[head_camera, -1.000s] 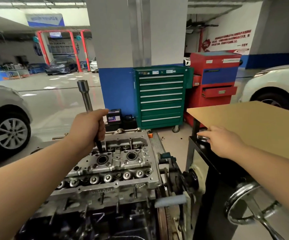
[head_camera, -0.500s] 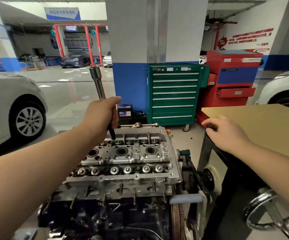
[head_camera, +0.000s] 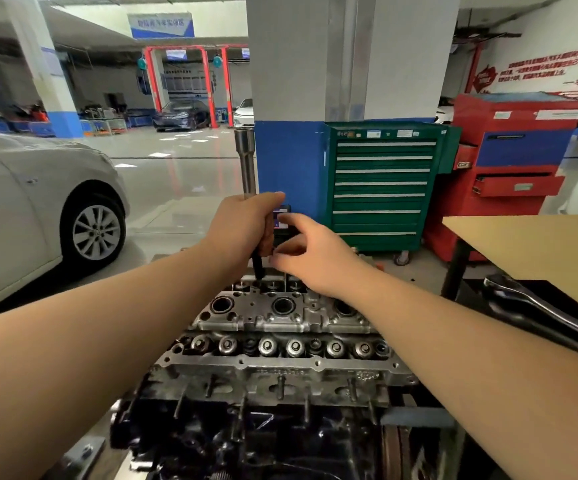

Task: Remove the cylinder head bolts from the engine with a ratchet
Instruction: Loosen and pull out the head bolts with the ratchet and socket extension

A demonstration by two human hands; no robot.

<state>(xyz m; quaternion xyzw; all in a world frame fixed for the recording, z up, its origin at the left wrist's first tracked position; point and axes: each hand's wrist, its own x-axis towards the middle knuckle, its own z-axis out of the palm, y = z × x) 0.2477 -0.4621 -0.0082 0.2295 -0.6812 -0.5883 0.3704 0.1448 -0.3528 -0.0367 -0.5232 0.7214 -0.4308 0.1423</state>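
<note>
A: Item one, the step. Where do you stand?

B: Your left hand [head_camera: 246, 226] is clamped round the tool [head_camera: 247, 168], a long socket-and-extension standing nearly upright. Its dark lower tip sits on the far edge of the head [head_camera: 280, 327], at about 11 o'clock from the head's middle. You look to be seating it on a bolt; the bolt itself is hidden under the tip.

A: And the other hand?

B: Your right hand [head_camera: 315, 258] hovers just beside the left, at its 4 o'clock, fingers loosely spread and gripping nothing. Whether a fingertip touches the shaft I cannot tell.

A: Next move?

B: In my judgement, steady the shaft low with the right hand, keep it square to the bolt, then turn. A tilted socket may slip off.

A: Item two, the count.

B: Tool in hand: one. Wrench [head_camera: 540, 310] lying on the dark shelf at 3 o'clock: one. Large round bores across the head's middle: three seen, the third partly behind your right wrist. Round valve tops in the near row: six clear ones. Loose bolts: none that I can make out. Tool chests at 1 o'clock: two, one green chest [head_camera: 381, 185], one red chest [head_camera: 516, 168]. Grey car [head_camera: 31, 209] at 9 o'clock: one.
</note>
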